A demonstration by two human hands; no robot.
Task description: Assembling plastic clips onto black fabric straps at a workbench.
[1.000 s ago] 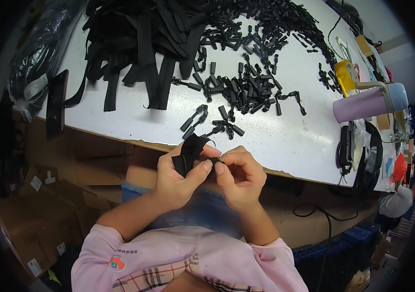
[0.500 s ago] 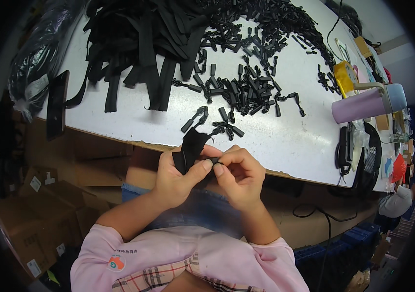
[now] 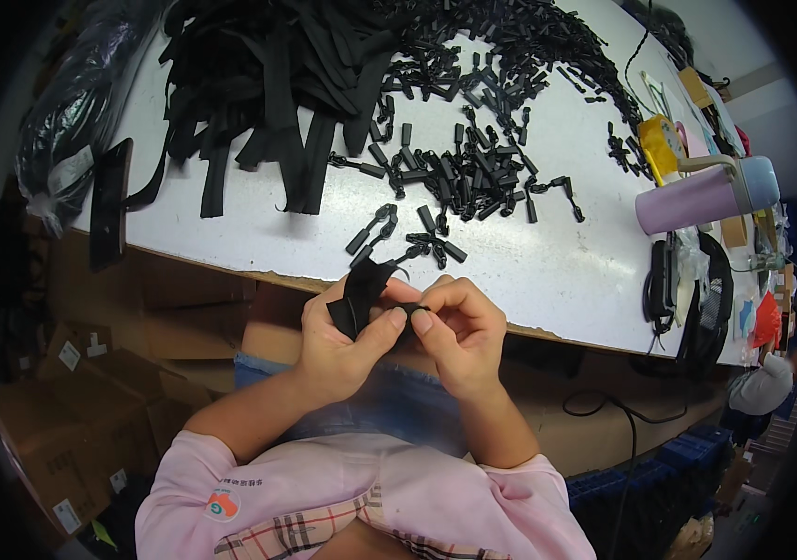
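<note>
A black zipper tape (image 3: 361, 291) loops up from my left hand (image 3: 338, 345), whose fingers are closed around it in front of the table edge. My right hand (image 3: 464, 336) is pinched at the tape's end, thumb tip close beside the left thumb. Whether a zipper slider sits between the fingertips is hidden. Just beyond my hands, a few black zipper sliders with long pulls (image 3: 433, 245) lie on the white table (image 3: 548, 271). Farther back is a heap of the same sliders (image 3: 478, 177).
Black zipper tapes (image 3: 277, 93) hang in a pile at the back left, near a dark phone (image 3: 111, 201) and a plastic-wrapped bundle (image 3: 76, 121). A pink bottle (image 3: 697, 201) lies at the right. Cardboard boxes (image 3: 90, 429) stand below left; a person (image 3: 761, 387) is far right.
The zipper tape's upper loop has dipped slightly toward the left, and both thumbs have shifted a little at the pinched end. The things on the table stay put.
</note>
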